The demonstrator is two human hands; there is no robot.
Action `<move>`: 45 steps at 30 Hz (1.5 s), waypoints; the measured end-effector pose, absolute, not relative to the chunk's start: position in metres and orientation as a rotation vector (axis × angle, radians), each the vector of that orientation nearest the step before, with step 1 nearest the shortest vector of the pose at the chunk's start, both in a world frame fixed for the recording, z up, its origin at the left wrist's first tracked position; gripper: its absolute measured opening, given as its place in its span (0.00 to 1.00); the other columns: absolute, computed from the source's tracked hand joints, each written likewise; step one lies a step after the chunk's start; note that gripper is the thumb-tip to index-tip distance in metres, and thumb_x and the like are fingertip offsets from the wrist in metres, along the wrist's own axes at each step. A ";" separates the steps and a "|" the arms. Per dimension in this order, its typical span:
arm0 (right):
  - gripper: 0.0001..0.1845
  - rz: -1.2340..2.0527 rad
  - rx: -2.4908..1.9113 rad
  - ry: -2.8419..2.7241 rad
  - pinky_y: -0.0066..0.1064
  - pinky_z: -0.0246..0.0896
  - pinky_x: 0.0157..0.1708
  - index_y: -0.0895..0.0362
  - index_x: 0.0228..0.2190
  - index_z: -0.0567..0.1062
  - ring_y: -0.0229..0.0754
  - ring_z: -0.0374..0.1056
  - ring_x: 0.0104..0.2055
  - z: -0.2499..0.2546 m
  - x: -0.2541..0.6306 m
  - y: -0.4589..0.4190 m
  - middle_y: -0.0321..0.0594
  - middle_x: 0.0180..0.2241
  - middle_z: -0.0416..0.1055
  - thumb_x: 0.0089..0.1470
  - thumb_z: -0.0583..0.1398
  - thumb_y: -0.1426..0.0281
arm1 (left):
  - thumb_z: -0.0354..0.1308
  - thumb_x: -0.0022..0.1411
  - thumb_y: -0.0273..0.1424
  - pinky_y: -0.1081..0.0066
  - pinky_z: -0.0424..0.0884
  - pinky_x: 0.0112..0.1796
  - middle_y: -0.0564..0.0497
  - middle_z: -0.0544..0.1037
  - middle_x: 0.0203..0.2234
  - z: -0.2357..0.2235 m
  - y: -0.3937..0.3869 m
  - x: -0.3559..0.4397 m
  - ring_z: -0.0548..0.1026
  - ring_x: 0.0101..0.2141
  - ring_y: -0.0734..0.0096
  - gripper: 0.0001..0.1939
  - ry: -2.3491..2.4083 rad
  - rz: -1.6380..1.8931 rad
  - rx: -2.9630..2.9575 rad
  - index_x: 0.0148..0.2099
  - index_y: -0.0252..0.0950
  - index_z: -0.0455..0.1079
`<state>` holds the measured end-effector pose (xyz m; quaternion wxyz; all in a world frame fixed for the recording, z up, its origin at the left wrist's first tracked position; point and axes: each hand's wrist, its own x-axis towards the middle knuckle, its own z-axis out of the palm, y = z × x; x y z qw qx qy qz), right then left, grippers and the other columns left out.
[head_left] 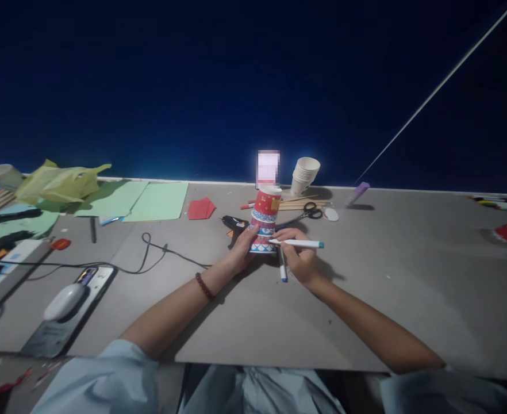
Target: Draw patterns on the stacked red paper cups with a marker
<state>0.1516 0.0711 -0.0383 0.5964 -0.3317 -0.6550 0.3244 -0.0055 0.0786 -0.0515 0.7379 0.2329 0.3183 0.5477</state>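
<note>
My left hand [244,250] is wrapped round the lower left side of a decorated paper-cup tower [265,215], red with blue and white scalloped bands. It stands upright, leaning a little. In my right hand [300,259] is a white marker [303,244] with a teal end, its tip pointing left at the lower part of the tower. Below the tower lies another marker [283,267] with a blue end. Just behind my left hand, a black glue gun [235,227] rests on the table, partly hidden.
Behind the tower are a lit screen [268,167], stacked paper cups [305,175], wooden sticks [294,204] and scissors [312,211]. Red paper [200,209] and green sheets [158,201] lie left. A black cable [137,271] runs to a power strip [14,267]. A purple glue stick [357,194] stands right.
</note>
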 end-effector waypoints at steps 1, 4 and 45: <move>0.06 0.757 -0.768 -1.523 0.40 0.72 0.42 0.53 0.28 0.75 0.46 0.75 0.39 -0.038 0.152 0.071 0.40 0.33 0.78 0.55 0.59 0.73 | 0.67 0.58 0.41 0.66 0.72 0.45 0.43 0.82 0.38 -0.052 0.079 -0.005 0.80 0.37 0.63 0.21 0.697 1.203 0.509 0.47 0.30 0.75; 0.06 0.759 -0.767 -1.522 0.41 0.72 0.43 0.53 0.29 0.76 0.46 0.75 0.39 -0.038 0.152 0.071 0.41 0.33 0.78 0.55 0.59 0.72 | 0.66 0.59 0.41 0.65 0.72 0.45 0.43 0.82 0.38 -0.051 0.078 -0.006 0.80 0.37 0.62 0.21 0.685 1.207 0.512 0.47 0.30 0.75; 0.07 0.789 -0.772 -1.490 0.39 0.71 0.41 0.53 0.26 0.74 0.45 0.75 0.38 -0.034 0.152 0.071 0.40 0.32 0.77 0.52 0.58 0.76 | 0.67 0.58 0.43 0.66 0.72 0.43 0.43 0.83 0.37 -0.054 0.080 -0.006 0.80 0.37 0.62 0.22 0.691 1.215 0.531 0.46 0.30 0.76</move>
